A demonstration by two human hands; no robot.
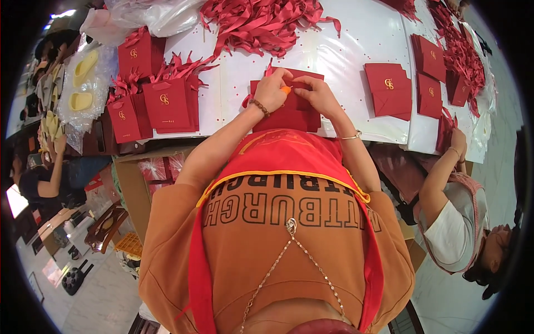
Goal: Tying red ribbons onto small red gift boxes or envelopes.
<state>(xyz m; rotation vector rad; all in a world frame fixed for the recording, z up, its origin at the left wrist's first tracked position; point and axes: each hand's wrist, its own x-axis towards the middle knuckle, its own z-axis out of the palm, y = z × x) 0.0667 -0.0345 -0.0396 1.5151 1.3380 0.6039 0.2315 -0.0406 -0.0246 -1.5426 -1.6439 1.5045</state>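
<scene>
A red paper gift bag lies flat on the white table in front of me, on or among other red bags. Over its upper part is my left hand, its fingers drawn together in a pinch; an orange cover shows on one digit. A red ribbon sticks up beside its fingers. My right hand is just to the right, with finger and thumb bent together at the bag's upper part. Whatever sits between the fingertips of either hand is too small or hidden to make out.
Ribboned red bags stand at the left; flat bags lie at the right. A heap of red ribbons covers the far middle. Another person's hand touches a bag at the right table edge. Yellow slippers lie on bubble wrap.
</scene>
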